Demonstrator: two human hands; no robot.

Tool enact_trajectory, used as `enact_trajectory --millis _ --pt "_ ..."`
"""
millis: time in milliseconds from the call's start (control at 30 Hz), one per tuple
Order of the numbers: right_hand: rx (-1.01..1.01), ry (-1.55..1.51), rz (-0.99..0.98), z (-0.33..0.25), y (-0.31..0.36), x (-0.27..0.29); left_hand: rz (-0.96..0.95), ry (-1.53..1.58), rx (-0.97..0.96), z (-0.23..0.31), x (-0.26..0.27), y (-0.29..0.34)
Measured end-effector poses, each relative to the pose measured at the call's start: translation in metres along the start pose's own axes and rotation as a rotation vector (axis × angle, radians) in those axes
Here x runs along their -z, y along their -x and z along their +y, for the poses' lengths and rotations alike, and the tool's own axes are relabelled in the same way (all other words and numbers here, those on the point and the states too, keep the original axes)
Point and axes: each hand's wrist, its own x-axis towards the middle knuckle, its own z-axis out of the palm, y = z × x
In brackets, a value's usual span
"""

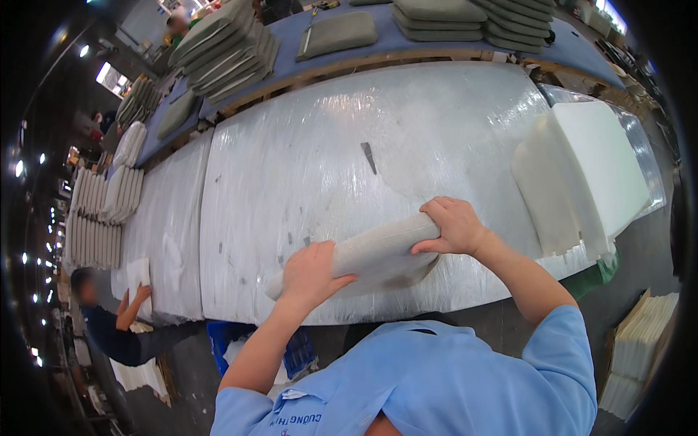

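Observation:
I hold a pale grey foam cushion point(378, 251) edge-up over the near side of a plastic-wrapped worktable point(327, 152). My left hand point(309, 272) grips its left end and my right hand point(454, 225) clamps its right end from above. The cushion tilts up toward the right. A stack of white foam blocks point(582, 174) lies on the table just right of my right hand.
Stacks of green-grey cushions point(225, 47) sit on the blue bench point(407, 43) behind. A small dark blade-like tool point(368, 156) lies mid-table. Another person point(116, 327) works at the left table end. White foam sheets point(640, 349) are piled on the floor at right.

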Motion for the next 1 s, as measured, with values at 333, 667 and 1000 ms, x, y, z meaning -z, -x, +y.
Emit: enact_trajectory --millis 333,667,1000 --pt "-0.158 -0.59 0.405 0.01 0.033 -0.045 0.003 -0.008 -0.107 -0.008 0.017 0.019" --pt "-0.058 -0.48 0.738 0.017 0.032 -0.074 0.058 -0.12 -0.326 0.118 -0.018 -0.072" --pt "-0.13 -0.552 0.698 0.014 0.038 -0.071 -0.068 0.017 -0.28 0.123 -0.027 -0.082"
